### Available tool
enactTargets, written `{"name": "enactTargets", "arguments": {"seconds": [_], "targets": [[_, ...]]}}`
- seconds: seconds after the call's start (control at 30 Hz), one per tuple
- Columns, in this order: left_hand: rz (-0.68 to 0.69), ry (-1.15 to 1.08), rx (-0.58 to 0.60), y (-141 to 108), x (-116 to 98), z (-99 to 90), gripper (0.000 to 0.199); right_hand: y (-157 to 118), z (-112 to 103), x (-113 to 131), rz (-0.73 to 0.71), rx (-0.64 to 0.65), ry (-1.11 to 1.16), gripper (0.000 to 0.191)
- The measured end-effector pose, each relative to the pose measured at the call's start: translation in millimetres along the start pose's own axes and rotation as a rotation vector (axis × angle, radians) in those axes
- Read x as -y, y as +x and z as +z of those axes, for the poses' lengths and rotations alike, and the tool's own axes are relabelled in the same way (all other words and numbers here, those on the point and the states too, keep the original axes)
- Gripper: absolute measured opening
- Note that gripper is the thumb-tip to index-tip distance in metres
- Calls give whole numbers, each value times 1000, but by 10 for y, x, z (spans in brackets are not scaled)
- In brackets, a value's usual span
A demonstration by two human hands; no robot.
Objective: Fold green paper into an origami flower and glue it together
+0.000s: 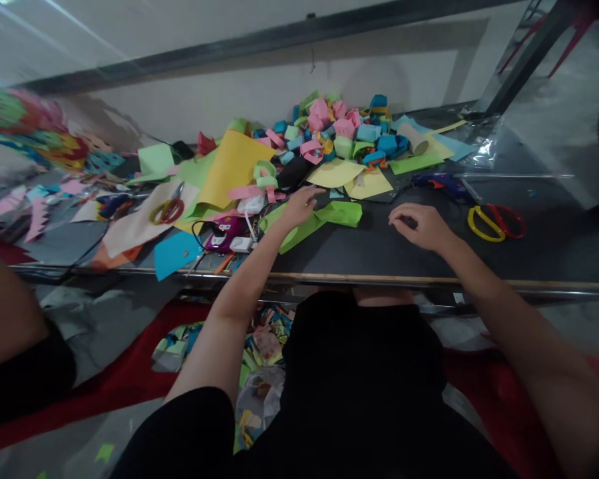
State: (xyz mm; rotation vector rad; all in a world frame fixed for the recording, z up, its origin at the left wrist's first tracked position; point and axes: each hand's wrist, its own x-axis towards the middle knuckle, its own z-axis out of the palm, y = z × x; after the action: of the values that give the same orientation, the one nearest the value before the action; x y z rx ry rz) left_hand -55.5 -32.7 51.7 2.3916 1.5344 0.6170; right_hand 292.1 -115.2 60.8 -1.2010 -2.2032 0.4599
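My left hand (299, 207) reaches over the table with fingers stretched out, apparently holding nothing. Just beside it lies a bright green folded paper piece (346, 213), shaped like a small tray, with a flat green paper sheet (302, 233) under my wrist. To the right, my right hand (422, 225) hovers above the dark tabletop, its fingers loosely curled with a gap to the thumb. Nothing shows in it. Near that hand are a dark blue glue gun (444, 187) and scissors with yellow and red handles (496, 223).
A heap of coloured paper rings (337, 130) stands against the wall. Left lie a yellow sheet (239, 166), a purple power strip (224, 234) and more scissors (167, 209). A cardboard tube (413, 138) lies behind. Another person's arm (4, 306) is at far left.
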Motion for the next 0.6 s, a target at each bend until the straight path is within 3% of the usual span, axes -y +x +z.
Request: {"name": "enactTargets", "arguments": {"seconds": [0.13,0.3,0.43,0.53,0.6], "targets": [[18,-12,-63,-55,-34,26,46,117,115,151,10,22,44,35],[31,16,-38,-115,-204,-49,40,143,278,194,125,59,86,27],[29,42,7,-111,-213,-87,32,139,313,134,297,74,446,31],[2,43,-11,-44,-182,-95,32,167,281,124,444,204,720,35],[-16,45,25,19,-172,-85,33,189,265,147,472,307,743,39]]}}
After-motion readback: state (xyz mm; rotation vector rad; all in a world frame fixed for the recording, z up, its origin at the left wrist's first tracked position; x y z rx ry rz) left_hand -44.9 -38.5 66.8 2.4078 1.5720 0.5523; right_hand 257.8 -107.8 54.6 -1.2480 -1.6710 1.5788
